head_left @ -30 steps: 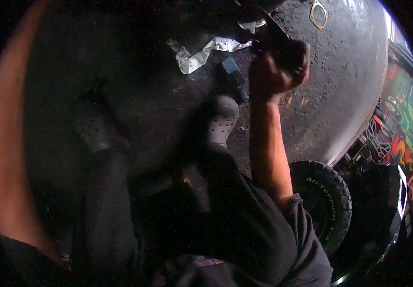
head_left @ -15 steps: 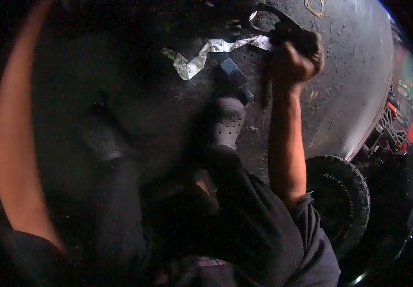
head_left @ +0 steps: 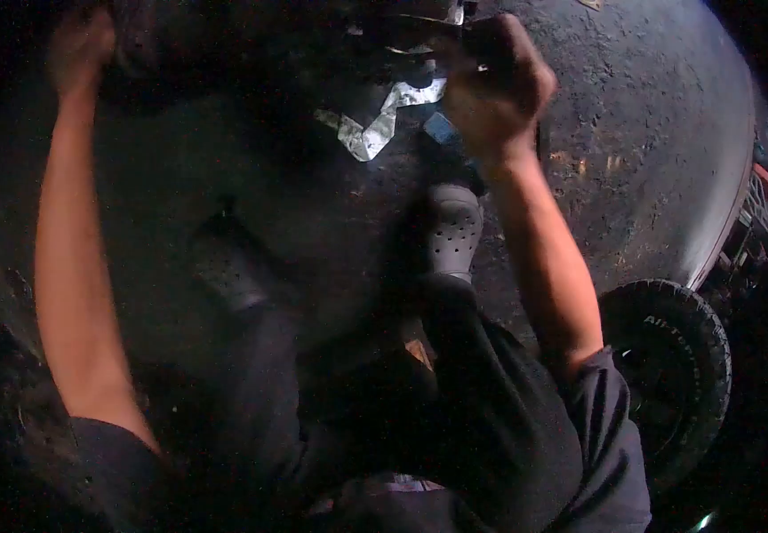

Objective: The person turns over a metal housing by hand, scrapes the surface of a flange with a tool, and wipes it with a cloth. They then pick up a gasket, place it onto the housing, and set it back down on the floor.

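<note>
My right hand [head_left: 501,89] is raised at the top, closed with its fingers curled round something dark that I cannot make out. Just beyond it is a dark part with pale metallic edges [head_left: 428,18], mostly lost in shadow. A crumpled silvery strip [head_left: 368,140] lies on the dark floor left of this hand. Close to the wrist is a small blue block-like object [head_left: 440,129], partly covered by the hand. My left hand [head_left: 84,49] reaches up at the upper left, dim and blurred. Its fingers, and whatever they may touch, cannot be made out.
My feet, in grey perforated clogs [head_left: 455,235], rest on the dark, scuffed floor [head_left: 642,160]. A tyre [head_left: 682,373] lies at the right by my elbow. Cables and red items [head_left: 762,182] are at the far right. A thin gasket-like plate [head_left: 591,3] shows at the top edge.
My left hand has come into view at the upper left. My right hand has shifted left, and the dark looped thing seen at it before is now hidden. The view has also moved slightly.
</note>
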{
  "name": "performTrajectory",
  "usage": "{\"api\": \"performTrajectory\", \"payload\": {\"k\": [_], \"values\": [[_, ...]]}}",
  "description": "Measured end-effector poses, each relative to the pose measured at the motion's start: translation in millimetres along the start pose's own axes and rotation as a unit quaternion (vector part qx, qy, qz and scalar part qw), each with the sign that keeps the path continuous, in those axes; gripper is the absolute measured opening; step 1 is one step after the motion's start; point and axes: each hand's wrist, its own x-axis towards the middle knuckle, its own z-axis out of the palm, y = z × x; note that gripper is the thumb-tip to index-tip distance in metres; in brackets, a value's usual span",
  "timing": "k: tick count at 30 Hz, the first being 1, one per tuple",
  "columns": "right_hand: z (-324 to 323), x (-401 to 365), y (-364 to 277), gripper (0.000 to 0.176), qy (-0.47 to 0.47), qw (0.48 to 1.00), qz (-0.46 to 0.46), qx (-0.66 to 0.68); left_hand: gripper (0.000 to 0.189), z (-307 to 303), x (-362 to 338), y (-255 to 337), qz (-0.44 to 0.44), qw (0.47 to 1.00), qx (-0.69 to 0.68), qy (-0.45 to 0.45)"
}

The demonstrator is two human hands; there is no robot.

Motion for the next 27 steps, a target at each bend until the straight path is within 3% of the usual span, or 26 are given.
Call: {"api": "performTrajectory", "payload": {"k": [1,3,5,7,9,10,11,13,15,17,19,21,22,23,25,27], "values": [[2.6,-2.0,7.5,0.012,0.009,0.997,-0.045,-0.057,0.039,-1.4,2.9,8.8,-0.132,0.989,-0.067,-0.022],[-2.5,-0.2,12.2,0.012,0.019,1.0,-0.022,-0.003,0.041,-7.1,2.8,14.1,-0.112,0.991,-0.076,-0.024],[-13.0,1.8,36.4,0.014,0.023,0.967,0.066,0.245,0.043,-12.0,2.1,17.1,-0.089,0.992,-0.083,-0.029],[-9.2,0.6,42.6,0.014,0.018,0.983,0.036,0.18,0.042,-19.7,-0.4,34.8,-0.199,0.959,-0.193,-0.058],[-11.2,2.3,48.0,0.017,0.013,0.998,-0.034,0.048,0.042,-36.4,5.3,64.7,-0.149,0.979,-0.132,-0.04],[-4.2,0.4,31.7,0.013,-0.002,0.966,0.125,0.225,0.041,-41.3,8.6,75.7,-0.099,0.992,-0.071,-0.021],[4.3,-4.1,13.8,0.011,-0.021,0.967,0.142,0.211,0.041,-37.5,10.8,70.4,-0.096,0.993,-0.073,-0.018],[11.3,2.4,5.1,0.012,0.036,0.966,0.142,0.215,0.041,-28.7,11.1,51.5,-0.078,0.994,0.05,-0.05],[-8.1,11.5,15.7,0.014,0.001,0.941,0.205,0.269,0.04,-23.2,8.2,45.8,-0.097,0.994,-0.019,-0.052],[-9.2,21.2,27.5,0.015,0.078,0.915,0.164,0.36,0.04,-29.0,2.4,46.6,-0.128,0.987,-0.083,-0.054],[-12.3,25.4,15.3,0.013,0.082,0.941,0.159,0.288,0.04,-38.0,3.7,59.6,-0.154,0.974,-0.163,-0.043],[-14.6,23.1,-1.1,0.012,0.041,0.96,0.199,0.195,0.041,-32.7,7.6,56.4,-0.151,0.979,-0.13,-0.031],[-3.4,18.1,12.4,0.01,0.06,0.933,0.151,0.322,0.042,-29.6,8.6,54.1,-0.148,0.984,-0.096,-0.021],[-6.2,11.1,15.0,0.01,0.06,0.933,0.149,0.321,0.042,-28.7,6.5,52.0,-0.149,0.984,-0.097,-0.02],[-14.9,10.1,-11.1,0.012,0.024,0.961,0.203,0.188,0.042,-31.6,7.1,57.7,-0.166,0.979,-0.111,-0.043],[-10.5,5.0,26.3,0.016,0.02,0.968,0.16,0.192,0.041,-35.7,3.8,64.5,-0.159,0.972,-0.167,-0.032]]}}
